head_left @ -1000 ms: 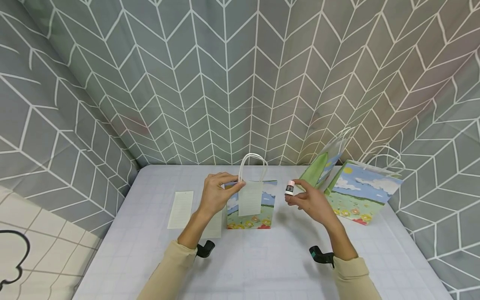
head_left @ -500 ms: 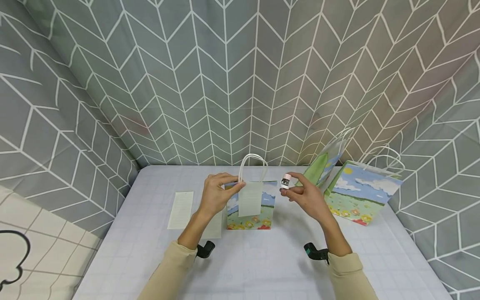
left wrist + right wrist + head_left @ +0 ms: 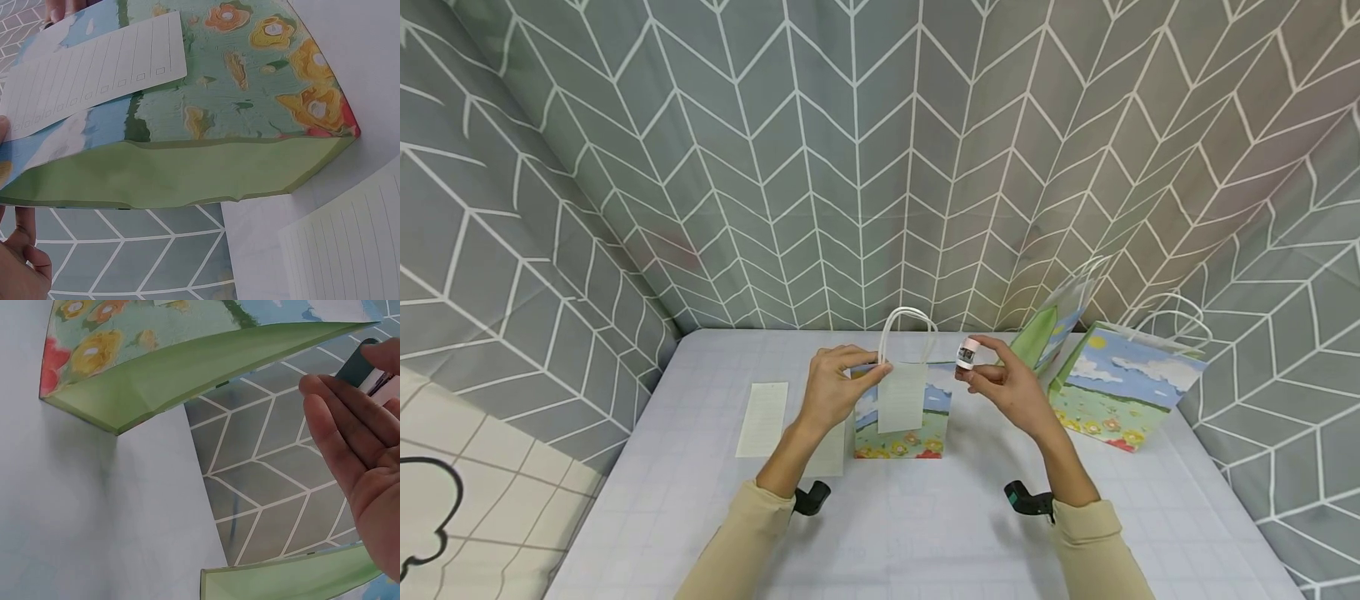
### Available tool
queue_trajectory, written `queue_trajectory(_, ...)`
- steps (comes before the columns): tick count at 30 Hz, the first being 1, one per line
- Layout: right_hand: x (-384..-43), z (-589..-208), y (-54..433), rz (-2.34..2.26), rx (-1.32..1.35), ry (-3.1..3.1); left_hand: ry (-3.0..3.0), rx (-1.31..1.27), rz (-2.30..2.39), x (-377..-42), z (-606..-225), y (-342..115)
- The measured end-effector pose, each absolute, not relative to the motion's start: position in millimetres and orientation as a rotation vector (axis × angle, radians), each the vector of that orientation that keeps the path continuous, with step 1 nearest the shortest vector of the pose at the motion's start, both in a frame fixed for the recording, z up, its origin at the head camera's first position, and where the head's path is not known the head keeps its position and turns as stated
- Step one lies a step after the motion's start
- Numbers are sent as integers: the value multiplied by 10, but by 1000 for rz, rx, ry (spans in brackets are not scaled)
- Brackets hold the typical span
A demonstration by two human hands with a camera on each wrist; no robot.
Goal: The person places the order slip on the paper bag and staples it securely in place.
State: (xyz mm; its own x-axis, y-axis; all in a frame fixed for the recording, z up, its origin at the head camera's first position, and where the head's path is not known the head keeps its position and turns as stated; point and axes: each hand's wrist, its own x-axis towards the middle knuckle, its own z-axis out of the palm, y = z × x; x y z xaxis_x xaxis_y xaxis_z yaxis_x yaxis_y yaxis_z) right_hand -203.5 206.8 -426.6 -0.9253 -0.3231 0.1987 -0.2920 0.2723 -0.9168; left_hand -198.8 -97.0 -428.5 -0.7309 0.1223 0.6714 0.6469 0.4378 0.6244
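Observation:
A paper gift bag [image 3: 868, 442] printed with flowers and sky stands in the middle, two white handles up. Over its front hangs a lined paper card [image 3: 901, 404], its ruled face showing in the left wrist view. My left hand [image 3: 837, 385] pinches the card and the bag's top edge by the left end of the handle. Right of the bag, my right hand [image 3: 1011, 390] pinches a small pink-and-white object [image 3: 967, 354] with a dark printed label between thumb and fingers; I cannot tell its kind. A dark green part [image 3: 357, 367] of it shows in the right wrist view.
Two more paper bags with the same print, a nearer one [image 3: 1120, 392] and one behind [image 3: 1037, 333], stand at the right. Lined cards lie at the left: one fully visible [image 3: 762, 419], another [image 3: 826, 454] partly under my left wrist. A patterned curtain [image 3: 880, 167] backs the table.
My right hand has moved left and slightly up, bringing the small pink-and-white object nearer the middle bag and turning it. My left hand keeps its place on the card and bag.

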Motion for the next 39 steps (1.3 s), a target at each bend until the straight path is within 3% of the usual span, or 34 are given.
queue_trajectory(11,-2084,-4169,1981,-1900,-719,2423,-2124,-661,-1274,-1989,-4279,-972)
queue_trajectory(28,-2164,-4079,1805,-2043,-553,2491,-2142,-655,-1287,-1974,-4265,-967)
queue_trajectory(39,-2163,-4030,1720,-2071,-699,2403,-2173,-626,-1294,-1961,-4253,-965)
